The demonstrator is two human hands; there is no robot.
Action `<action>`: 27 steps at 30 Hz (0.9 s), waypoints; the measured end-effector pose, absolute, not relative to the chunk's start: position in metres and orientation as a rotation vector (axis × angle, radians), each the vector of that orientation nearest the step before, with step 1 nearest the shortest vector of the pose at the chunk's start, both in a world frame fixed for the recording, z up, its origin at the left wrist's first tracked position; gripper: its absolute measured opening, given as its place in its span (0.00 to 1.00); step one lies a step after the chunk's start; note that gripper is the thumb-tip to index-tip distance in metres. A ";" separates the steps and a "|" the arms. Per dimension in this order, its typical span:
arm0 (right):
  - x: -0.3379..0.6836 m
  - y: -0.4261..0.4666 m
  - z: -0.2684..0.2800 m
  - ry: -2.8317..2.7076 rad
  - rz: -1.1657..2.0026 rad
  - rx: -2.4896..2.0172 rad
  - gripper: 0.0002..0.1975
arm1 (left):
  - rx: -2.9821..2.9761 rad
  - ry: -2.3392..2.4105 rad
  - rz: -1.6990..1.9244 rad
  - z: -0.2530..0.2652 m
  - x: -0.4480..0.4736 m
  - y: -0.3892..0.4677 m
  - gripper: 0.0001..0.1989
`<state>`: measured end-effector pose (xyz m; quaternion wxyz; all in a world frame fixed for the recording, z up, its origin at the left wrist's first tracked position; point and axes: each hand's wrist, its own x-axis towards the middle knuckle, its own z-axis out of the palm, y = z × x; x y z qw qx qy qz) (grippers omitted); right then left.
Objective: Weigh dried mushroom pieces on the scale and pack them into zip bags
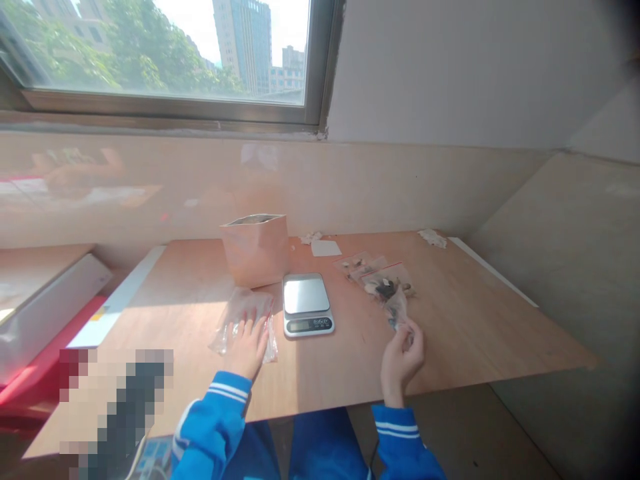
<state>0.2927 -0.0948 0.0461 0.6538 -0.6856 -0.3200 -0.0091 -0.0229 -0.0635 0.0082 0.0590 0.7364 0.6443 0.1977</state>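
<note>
My left hand point(247, 347) lies flat, fingers spread, on some clear plastic bags point(227, 313) left of a kitchen scale point(306, 297). My right hand point(404, 353) pinches a small clear plastic bag point(397, 307) by its near end, on the scale's right. Small dark and pale pieces show through that bag, too small to name. Just beyond it, several more filled zip bags point(367, 267) overlap on the table. A pinkish-brown paper pouch point(256, 250) stands upright with its mouth open behind the left hand. The scale's platform is bare.
The wooden table point(465, 327) runs back to a tiled wall under a window. A white card point(326, 248) and crumpled paper point(433, 238) lie along the back edge. At the left, a white-sided box point(55, 300) stands by something red. A pixelated patch covers the near left corner.
</note>
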 end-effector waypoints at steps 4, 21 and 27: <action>0.241 -0.103 0.092 -1.273 0.182 -1.329 0.14 | 1.758 1.837 0.843 0.036 -0.013 -0.071 0.21; 0.175 -0.134 0.126 -1.775 0.400 -0.992 0.16 | 0.605 1.003 0.885 0.146 0.006 -0.112 0.20; 0.179 -0.136 0.132 -1.691 0.320 -0.932 0.20 | 0.687 1.004 0.697 0.143 0.023 -0.117 0.26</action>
